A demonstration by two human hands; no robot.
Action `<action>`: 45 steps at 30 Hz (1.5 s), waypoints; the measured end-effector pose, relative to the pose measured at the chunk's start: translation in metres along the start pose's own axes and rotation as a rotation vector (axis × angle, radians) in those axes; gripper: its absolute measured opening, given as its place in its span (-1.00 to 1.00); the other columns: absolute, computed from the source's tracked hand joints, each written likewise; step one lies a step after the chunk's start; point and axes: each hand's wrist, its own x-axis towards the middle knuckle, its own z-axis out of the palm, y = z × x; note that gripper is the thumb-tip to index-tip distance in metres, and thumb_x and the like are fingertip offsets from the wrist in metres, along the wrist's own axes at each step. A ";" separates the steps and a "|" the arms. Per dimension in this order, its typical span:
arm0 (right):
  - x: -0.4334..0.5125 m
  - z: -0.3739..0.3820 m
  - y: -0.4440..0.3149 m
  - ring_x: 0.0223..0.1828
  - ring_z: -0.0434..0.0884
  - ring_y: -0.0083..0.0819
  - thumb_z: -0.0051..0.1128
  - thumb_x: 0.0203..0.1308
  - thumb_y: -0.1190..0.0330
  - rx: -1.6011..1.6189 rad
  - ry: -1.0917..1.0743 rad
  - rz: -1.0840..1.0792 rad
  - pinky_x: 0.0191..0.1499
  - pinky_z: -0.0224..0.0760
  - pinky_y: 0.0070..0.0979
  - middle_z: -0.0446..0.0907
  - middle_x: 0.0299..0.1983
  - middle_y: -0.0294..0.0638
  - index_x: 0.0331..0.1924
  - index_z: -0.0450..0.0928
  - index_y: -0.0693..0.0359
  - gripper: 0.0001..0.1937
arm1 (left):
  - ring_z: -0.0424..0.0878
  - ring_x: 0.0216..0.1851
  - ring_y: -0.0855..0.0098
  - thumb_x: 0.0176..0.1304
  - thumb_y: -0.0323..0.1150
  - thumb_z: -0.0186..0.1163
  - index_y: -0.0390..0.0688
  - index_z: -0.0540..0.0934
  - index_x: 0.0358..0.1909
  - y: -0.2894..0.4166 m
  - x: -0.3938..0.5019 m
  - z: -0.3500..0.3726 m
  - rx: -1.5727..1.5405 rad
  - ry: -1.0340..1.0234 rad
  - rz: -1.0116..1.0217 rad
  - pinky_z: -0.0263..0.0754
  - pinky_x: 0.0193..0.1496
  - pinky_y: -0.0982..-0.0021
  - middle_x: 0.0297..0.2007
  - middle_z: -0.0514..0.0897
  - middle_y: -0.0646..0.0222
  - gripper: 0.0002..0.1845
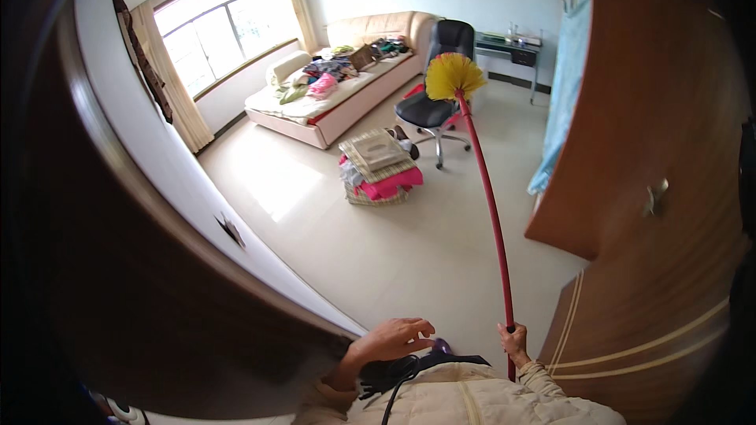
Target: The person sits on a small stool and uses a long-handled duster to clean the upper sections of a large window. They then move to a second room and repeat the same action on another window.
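My right hand, low and right of centre, is closed around the red pole of a long-handled duster. The pole reaches up and away from me, and its round head of yellow bristles appears in front of a black office chair. Held in front of my body, my left hand is empty, with its fingers apart and slightly bent. A dark cord hangs over my beige quilted jacket.
A brown wooden door stands at the right, a white wall at the left. A checked storage bag with pink cloth sits on the floor. Beyond are a bed heaped with clothes and a small glass-topped desk.
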 end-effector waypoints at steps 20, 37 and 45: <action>0.469 0.360 -0.185 -0.75 0.31 -0.66 0.22 0.17 0.25 -0.271 -0.651 -0.119 -0.72 0.17 -0.55 0.38 -0.73 -0.43 -0.59 0.48 0.19 -0.72 | 0.66 -0.31 0.29 0.28 -0.14 0.14 -0.11 0.60 -0.14 -0.157 0.019 -0.132 -0.569 0.874 -1.057 0.53 -0.23 0.32 -0.30 0.69 0.24 -0.72; 0.723 0.771 -0.304 -0.77 0.29 -0.69 0.22 0.20 0.18 -0.191 -1.050 -0.128 -0.75 0.13 -0.61 0.33 -0.75 -0.46 -0.55 0.43 0.15 -0.69 | 0.66 -0.22 0.32 0.33 -0.06 0.10 -0.16 0.55 -0.09 -0.495 0.057 -0.481 -0.350 0.609 -1.006 0.52 -0.17 0.38 -0.21 0.67 0.27 -0.64; 0.792 1.038 -0.450 -0.80 0.26 -0.71 0.19 0.24 0.18 0.100 -1.127 -0.200 -0.78 0.08 -0.64 0.29 -0.77 -0.47 -0.57 0.39 0.14 -0.66 | 0.62 -0.15 0.34 0.39 -0.02 0.03 -0.18 0.53 -0.02 -0.709 0.007 -0.688 -0.245 0.392 -0.854 0.51 -0.12 0.40 -0.14 0.65 0.24 -0.58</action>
